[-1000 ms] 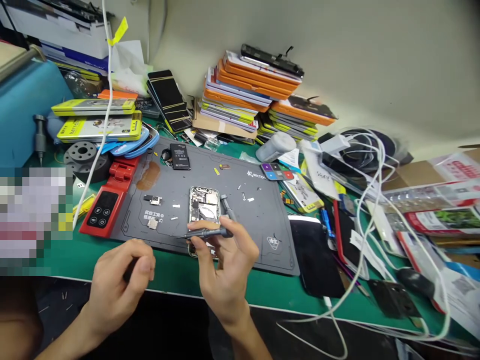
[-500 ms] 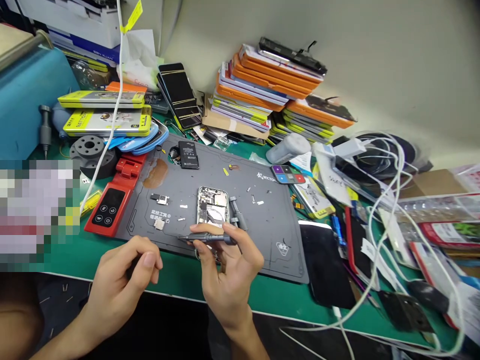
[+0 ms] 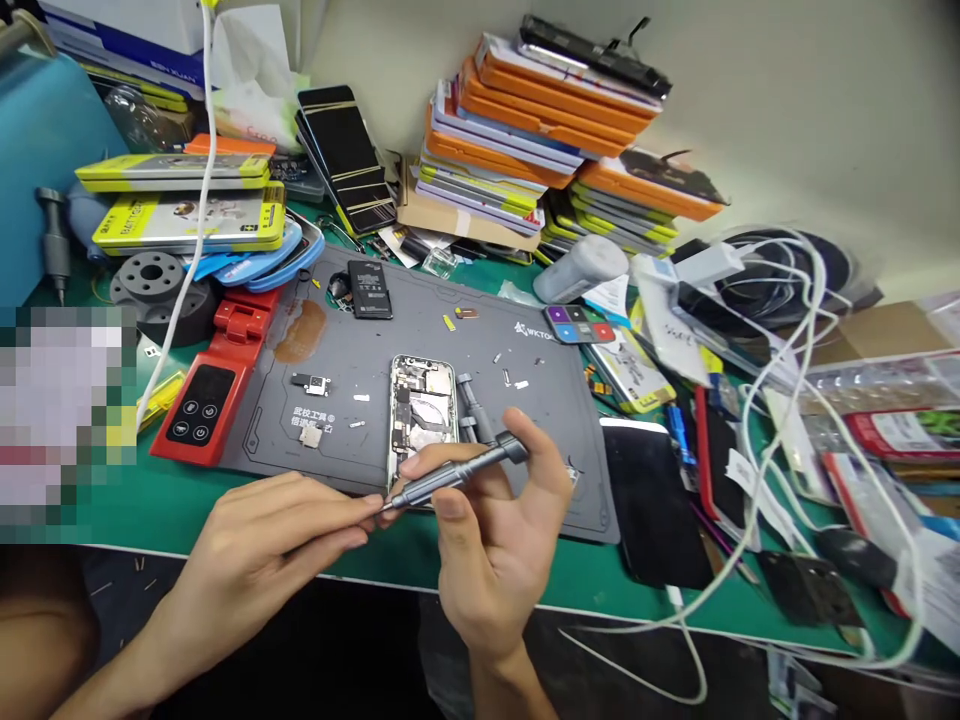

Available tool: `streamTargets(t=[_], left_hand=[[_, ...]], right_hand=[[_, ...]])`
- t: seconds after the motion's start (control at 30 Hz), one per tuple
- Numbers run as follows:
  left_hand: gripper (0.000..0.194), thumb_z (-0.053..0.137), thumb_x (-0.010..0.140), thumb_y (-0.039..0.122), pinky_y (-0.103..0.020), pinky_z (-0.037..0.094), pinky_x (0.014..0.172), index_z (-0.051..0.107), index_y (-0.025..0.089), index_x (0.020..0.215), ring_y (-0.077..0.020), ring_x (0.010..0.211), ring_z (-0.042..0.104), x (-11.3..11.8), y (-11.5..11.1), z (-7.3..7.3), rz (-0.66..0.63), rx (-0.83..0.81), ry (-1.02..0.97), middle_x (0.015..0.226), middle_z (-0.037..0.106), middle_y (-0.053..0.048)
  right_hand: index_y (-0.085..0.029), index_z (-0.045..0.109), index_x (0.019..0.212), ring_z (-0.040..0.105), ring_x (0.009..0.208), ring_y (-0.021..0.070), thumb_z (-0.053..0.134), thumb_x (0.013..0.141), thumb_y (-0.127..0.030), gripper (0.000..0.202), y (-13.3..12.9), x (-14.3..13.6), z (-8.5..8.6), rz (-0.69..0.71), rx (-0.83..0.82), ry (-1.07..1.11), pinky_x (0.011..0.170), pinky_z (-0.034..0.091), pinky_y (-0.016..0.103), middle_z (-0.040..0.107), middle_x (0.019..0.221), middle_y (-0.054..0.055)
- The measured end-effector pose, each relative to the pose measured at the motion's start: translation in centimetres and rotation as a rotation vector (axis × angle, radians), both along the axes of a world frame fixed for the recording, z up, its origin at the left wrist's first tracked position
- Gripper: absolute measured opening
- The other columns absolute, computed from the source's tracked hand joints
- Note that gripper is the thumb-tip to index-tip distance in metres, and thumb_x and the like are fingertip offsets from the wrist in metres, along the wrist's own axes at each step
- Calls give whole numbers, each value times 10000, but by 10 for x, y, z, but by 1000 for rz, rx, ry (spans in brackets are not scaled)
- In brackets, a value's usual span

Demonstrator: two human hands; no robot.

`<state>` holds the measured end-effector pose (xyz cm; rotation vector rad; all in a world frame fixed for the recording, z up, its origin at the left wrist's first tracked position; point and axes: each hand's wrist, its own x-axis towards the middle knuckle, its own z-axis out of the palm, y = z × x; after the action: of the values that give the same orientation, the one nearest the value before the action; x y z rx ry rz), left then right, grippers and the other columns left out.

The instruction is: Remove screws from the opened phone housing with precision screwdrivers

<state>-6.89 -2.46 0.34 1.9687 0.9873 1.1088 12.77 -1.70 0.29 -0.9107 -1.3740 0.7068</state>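
Head view. Landmark: the opened phone (image 3: 424, 412), face up on the grey mat (image 3: 540, 420), its near end hidden behind my fingers. My right hand (image 3: 499, 525), nearer me than the phone, grips a grey screwdriver (image 3: 454, 476) along its shaft, cap end higher, tip slanting down toward my left. My left hand (image 3: 266, 540) lies left of the phone's near end, fingertips bunched at the tip; cannot tell whether they pinch it or something small.

Second driver (image 3: 472, 405) just right of the phone. Left of it: a camera-like module (image 3: 316, 384), a metal plate (image 3: 310, 437) and loose white bits (image 3: 361, 398). Battery (image 3: 370, 290) beyond it, to the left.

Risks, my judgement: the phone's inside is exposed beneath the tool, so a slack right-hand hold could drop the driver onto its board. Any tiny piece between my left fingertips could fall if they part. A sleeve or wrist brushing left of the phone could scatter the loose parts.
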Motion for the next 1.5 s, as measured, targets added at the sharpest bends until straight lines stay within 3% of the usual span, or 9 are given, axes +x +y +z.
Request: streamTargets(t=[0.17,0.3,0.47,0.83,1.07,1.37,1.5], left_hand=[[239,751,1035,195,-189,636,800,793,247,1265,-116,868,803,-1,-1,1,44,-20,-22,1017,859,-2],[175,740,1041,187,-192,632,786,789,223,1205,-108,861,796,1,-1,4,28,-16,-25,991,857,4],[130,751,1026,163,-193,640,768,794,227,1131,-103,852,796,2,-1,5,51,-38,-51,976,855,17],[90,743,1034,204,-196,650,770,831,222,1041,-126,830,811,2,-1,4,66,-57,-70,940,860,-2],[106,734,1041,215,-188,633,738,838,217,1058,-127,804,806,0,-3,2,67,-44,-91,925,859,-12],[158,740,1037,237,-189,625,796,811,219,1177,-117,867,804,-1,1,2,-15,6,-35,1012,866,-4],[162,746,1038,262,-185,611,810,788,230,1191,-107,880,802,-3,1,0,-20,37,-23,1030,864,13]], right_hand=[[-327,391,1613,713,615,150,492,1112,-160,538,-1,0,-1,-17,-1,-2,579,695,310,761,985,18],[-324,382,1618,761,721,148,498,1111,-158,546,-3,2,-2,23,-16,7,592,693,269,760,1021,23],[-341,359,1643,786,741,163,489,1098,-122,602,-5,4,-4,88,-37,61,651,727,329,771,1084,38],[-357,423,1613,794,704,173,505,1093,-113,580,-7,-1,-3,9,8,23,669,746,361,782,1016,27],[-315,446,1601,831,842,180,562,1058,-66,608,-7,2,-6,105,14,76,741,753,346,806,1081,36],[-327,392,1625,766,652,150,484,1123,-191,528,-5,2,-5,101,-37,85,562,700,286,788,1028,44],[-388,411,1602,765,694,155,476,1137,-243,492,-7,3,-2,117,-152,188,605,719,318,770,1052,30]])
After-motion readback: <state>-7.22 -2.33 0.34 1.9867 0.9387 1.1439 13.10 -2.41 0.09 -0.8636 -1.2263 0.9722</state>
